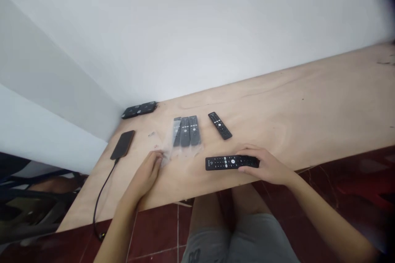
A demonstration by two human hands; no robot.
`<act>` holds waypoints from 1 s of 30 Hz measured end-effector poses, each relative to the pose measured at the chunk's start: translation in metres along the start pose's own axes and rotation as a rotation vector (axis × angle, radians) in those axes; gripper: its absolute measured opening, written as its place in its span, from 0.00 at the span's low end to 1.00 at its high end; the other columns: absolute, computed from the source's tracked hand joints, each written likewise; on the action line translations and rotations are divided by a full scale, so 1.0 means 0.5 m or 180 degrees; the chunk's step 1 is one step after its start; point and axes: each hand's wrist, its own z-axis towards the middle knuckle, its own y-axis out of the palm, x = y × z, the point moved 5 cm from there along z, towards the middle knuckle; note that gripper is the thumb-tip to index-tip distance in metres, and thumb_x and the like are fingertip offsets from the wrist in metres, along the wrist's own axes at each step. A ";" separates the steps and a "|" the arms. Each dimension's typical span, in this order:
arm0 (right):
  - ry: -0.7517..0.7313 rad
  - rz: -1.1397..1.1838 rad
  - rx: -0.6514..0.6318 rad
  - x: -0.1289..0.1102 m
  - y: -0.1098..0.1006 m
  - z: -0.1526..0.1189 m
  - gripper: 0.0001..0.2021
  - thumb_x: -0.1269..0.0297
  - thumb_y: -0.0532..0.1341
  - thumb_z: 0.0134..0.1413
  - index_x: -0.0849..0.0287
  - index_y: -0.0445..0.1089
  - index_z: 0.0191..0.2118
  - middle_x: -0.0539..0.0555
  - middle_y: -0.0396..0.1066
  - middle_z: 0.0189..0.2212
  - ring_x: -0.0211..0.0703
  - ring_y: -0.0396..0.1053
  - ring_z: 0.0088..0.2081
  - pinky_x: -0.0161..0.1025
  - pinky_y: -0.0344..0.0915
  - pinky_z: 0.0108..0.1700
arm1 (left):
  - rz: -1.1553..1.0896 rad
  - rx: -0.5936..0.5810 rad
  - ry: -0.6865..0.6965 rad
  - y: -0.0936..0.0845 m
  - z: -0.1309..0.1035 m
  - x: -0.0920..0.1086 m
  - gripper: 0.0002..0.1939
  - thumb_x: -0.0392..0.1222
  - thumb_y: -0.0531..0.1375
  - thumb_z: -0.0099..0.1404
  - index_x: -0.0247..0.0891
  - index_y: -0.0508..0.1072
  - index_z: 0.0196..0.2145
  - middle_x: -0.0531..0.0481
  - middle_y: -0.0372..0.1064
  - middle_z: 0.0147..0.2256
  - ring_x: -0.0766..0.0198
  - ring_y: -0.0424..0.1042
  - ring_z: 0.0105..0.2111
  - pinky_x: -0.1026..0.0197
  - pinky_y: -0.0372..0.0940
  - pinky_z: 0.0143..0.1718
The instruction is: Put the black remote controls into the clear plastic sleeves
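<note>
My right hand (262, 164) is closed around one end of a black remote control (219, 162), which lies crosswise near the table's front edge, its buttons facing up. On the left, my left hand (149, 170) rests on the table with curled fingers, pinching the edge of a clear plastic bag (166, 154). Just beyond that bag, three black remotes (185, 131) lie side by side in clear plastic. Another bare remote (219, 125) lies at a slant behind the one in my right hand.
A phone (122, 144) lies at the left with a black cable (103, 189) running over the table edge. Two flat black boxes (138, 109) stand in the far left corner against the white wall (197, 37). The wooden tabletop (308, 102) extends to the right.
</note>
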 end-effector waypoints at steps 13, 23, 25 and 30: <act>-0.0032 0.0302 -0.0248 -0.013 -0.002 -0.003 0.16 0.54 0.73 0.66 0.49 0.82 0.55 0.55 0.79 0.51 0.56 0.76 0.54 0.51 0.73 0.58 | -0.0913 0.0981 -0.0320 0.108 -0.025 0.286 0.09 0.42 0.60 0.77 0.42 0.79 0.39 0.49 0.75 0.36 0.59 0.73 0.36 0.58 0.68 0.38; -0.0135 0.0044 -0.0199 -0.014 0.003 -0.004 0.15 0.52 0.72 0.66 0.49 0.82 0.54 0.56 0.78 0.52 0.56 0.76 0.54 0.53 0.71 0.61 | -0.1600 0.1104 -0.0973 0.168 -0.043 0.308 0.11 0.48 0.64 0.75 0.40 0.83 0.43 0.47 0.82 0.37 0.57 0.81 0.37 0.56 0.75 0.41; -0.0125 -0.0015 -0.0173 -0.011 0.003 -0.004 0.16 0.52 0.72 0.66 0.49 0.81 0.55 0.56 0.78 0.53 0.57 0.75 0.56 0.53 0.71 0.63 | -0.1482 0.1153 -0.0911 0.167 -0.048 0.319 0.11 0.47 0.64 0.75 0.40 0.83 0.43 0.47 0.82 0.38 0.57 0.81 0.36 0.57 0.75 0.41; -0.0164 -0.0349 -0.0146 -0.004 0.010 -0.004 0.18 0.53 0.72 0.66 0.49 0.80 0.58 0.58 0.77 0.56 0.59 0.73 0.59 0.55 0.69 0.65 | -0.1422 0.1018 -0.0843 0.167 -0.050 0.332 0.10 0.47 0.64 0.75 0.41 0.84 0.43 0.47 0.83 0.38 0.56 0.81 0.37 0.56 0.75 0.41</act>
